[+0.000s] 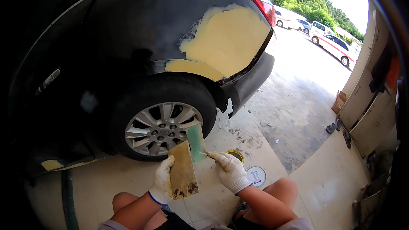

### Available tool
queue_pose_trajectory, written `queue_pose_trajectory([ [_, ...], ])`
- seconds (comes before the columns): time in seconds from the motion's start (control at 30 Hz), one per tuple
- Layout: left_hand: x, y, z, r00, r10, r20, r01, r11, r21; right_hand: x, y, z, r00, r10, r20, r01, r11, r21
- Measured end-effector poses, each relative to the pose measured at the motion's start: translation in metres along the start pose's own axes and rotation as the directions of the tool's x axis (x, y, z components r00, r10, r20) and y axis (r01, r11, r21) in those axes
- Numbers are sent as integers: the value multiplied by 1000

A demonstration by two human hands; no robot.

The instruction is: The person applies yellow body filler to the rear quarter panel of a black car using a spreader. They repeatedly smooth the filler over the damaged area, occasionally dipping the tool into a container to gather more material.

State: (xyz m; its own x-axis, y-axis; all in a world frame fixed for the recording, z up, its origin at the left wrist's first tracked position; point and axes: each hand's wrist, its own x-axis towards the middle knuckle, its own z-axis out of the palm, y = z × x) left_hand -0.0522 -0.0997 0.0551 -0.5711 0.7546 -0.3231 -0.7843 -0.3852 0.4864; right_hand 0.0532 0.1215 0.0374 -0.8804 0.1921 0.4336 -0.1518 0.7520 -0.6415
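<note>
My left hand [162, 182], in a white knit glove, grips the left edge of a tan, stained mixing board [182, 172] with dark smudges at its lower end. In my gloved right hand [232, 172] is a flat green putty spreader [195, 139], pinched near its right edge. The spreader stands just beyond the board's upper right corner; whether they touch I cannot tell. Both are held in front of the rear wheel [163, 124] of a dark car [128, 30]. Yellow body filler [230, 38] covers a wide patch below the tail light, with a strip along the wheel arch.
Beside my right hand stand a yellow-rimmed can [235, 155] and a round white lid or tin [256, 175]. The rear bumper [251, 81] juts out, ragged at its lower end. At right are shoes [333, 127], a cardboard box [339, 102] and cabinets [370, 89]. Parked cars [334, 44] stand outside.
</note>
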Motion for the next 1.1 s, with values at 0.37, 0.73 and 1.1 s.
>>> queue_pose_trajectory([
  [0.37,1,1,-19,991,66,-120,-38,975,220,-7,5,-14,974,223,32,-224,971,77],
  [0.73,6,-24,0,795,593,127,-534,585,610,-16,30,18,651,739,170,-332,76,940],
  [1.1,-3,-48,-5,685,582,438,-578,69,813,-29,12,36,703,600,382,-278,-263,924],
])
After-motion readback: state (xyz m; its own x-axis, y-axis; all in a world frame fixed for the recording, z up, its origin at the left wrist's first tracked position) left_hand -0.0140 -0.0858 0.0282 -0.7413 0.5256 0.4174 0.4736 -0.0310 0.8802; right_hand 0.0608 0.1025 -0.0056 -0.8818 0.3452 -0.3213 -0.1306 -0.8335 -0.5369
